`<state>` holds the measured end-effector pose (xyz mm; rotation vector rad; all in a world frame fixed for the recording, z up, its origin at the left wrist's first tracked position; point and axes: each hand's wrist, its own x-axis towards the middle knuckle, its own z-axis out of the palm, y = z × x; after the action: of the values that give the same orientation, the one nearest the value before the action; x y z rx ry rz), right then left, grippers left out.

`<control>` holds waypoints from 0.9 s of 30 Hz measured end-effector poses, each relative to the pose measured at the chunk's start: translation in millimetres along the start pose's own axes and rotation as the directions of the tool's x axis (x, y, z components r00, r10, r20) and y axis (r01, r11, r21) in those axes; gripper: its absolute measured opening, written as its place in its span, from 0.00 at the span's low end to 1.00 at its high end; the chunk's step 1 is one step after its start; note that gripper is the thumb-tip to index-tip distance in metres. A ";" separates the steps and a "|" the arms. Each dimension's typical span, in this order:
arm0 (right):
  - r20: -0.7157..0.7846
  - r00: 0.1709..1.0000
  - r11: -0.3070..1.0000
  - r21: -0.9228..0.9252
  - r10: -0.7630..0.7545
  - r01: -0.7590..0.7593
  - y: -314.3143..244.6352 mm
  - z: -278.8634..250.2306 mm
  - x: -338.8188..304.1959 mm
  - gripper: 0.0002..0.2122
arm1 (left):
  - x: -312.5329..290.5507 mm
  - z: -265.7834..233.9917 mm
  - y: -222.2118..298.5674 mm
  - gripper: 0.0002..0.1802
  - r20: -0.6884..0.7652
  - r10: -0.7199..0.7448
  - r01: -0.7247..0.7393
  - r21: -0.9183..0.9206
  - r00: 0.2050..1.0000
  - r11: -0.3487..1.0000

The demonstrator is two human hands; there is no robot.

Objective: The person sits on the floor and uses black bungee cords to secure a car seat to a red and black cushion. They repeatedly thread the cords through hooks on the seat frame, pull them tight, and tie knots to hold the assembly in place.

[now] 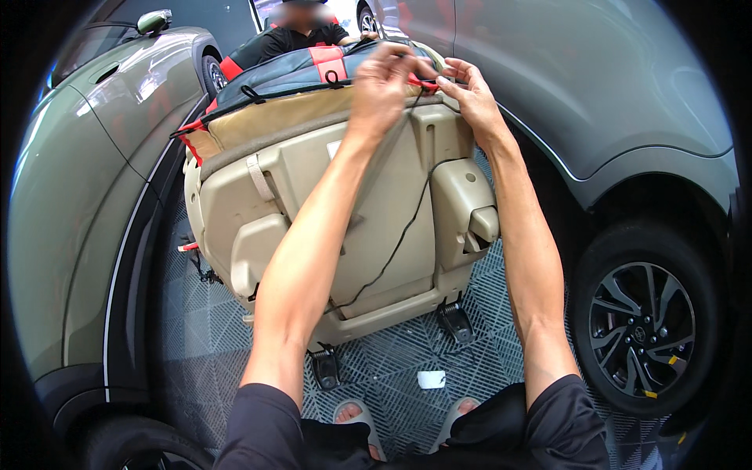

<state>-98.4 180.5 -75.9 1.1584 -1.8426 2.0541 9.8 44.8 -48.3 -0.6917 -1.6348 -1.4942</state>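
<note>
Floor: grey lattice-patterned tiles [493, 345], with a small white piece [431, 379] lying near the person's sandalled feet. Beige car seat [301, 168] stands on it on black feet, back panel toward the person, between a green-grey car [70, 219] at left and a silver-grey car [611, 94] at right. Dark seat cover [274, 82] with red panels lies over the seat's top; a black cord [409, 227] runs down the panel. Left hand [381, 86]: fingers curled at the cover's near edge, blurred; grip cannot be told. Right hand [468, 92]: half-curled, thumb at the cover's red corner; firmness of hold unclear. Beyond the cover, another person [294, 43] in black.
</note>
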 end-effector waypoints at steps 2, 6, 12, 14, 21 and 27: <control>0.002 0.999 0.973 -0.224 -0.047 0.047 2.8 5.0 -3.7 0.18 | -10.1 -11.4 17.9 0.04 -0.024 0.038 -0.042 -0.192 0.999 0.981; -0.044 0.973 0.899 -0.394 -0.228 0.193 15.7 2.3 0.8 0.12 | -99.1 13.8 69.8 0.06 0.076 -0.090 0.051 0.411 0.993 0.910; 0.061 0.982 0.903 -0.387 -0.176 0.186 8.6 -4.4 -1.7 0.14 | -178.7 5.5 90.9 0.19 0.128 0.028 -0.076 0.385 0.991 0.920; 0.089 0.989 0.908 -0.394 -0.120 0.145 7.6 3.9 -0.8 0.14 | -212.6 -6.6 93.0 0.22 0.173 0.013 -0.082 0.396 0.985 0.915; 0.125 0.990 0.935 -0.337 -0.069 0.108 27.6 -17.8 12.8 0.17 | -237.9 41.3 81.4 0.19 0.063 0.132 -0.146 0.345 0.989 0.927; 0.089 0.981 0.775 -0.602 -0.174 0.192 2.1 -11.6 -9.5 0.21 | -249.4 54.6 87.2 0.18 -0.179 0.101 -0.061 0.219 0.979 0.974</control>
<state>-98.1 193.9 -82.8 1.1124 -2.0716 1.1837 203.8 141.2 -209.0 -0.4769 -1.5723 -1.2632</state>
